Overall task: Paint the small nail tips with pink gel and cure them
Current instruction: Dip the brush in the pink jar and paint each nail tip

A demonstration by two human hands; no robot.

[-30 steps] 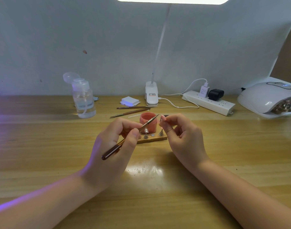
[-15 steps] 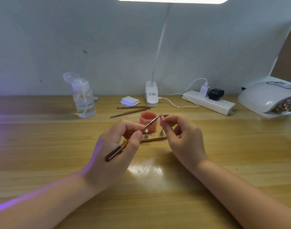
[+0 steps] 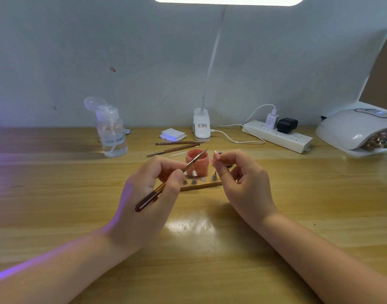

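- Your left hand (image 3: 148, 189) pinches the brush (image 3: 172, 179), shaft slanting up-right, tip just left of the nail tip (image 3: 216, 155).
- Your right hand (image 3: 243, 183) pinches that tip upright.

Both forearms are extended from the lower corners toward the centre, the left from 8 o'clock, the right from 4 o'clock. The left hand (image 3: 148, 194) is held back-up, with thumb and fingers curled in a pinch grip on a thin brush (image 3: 166, 183) pointing toward 1 o'clock. The right hand (image 3: 243, 183) is raised opposite, its thumb and forefinger pinched on a small nail tip (image 3: 216, 155), the other fingers curled. The hands are near each other, not touching.
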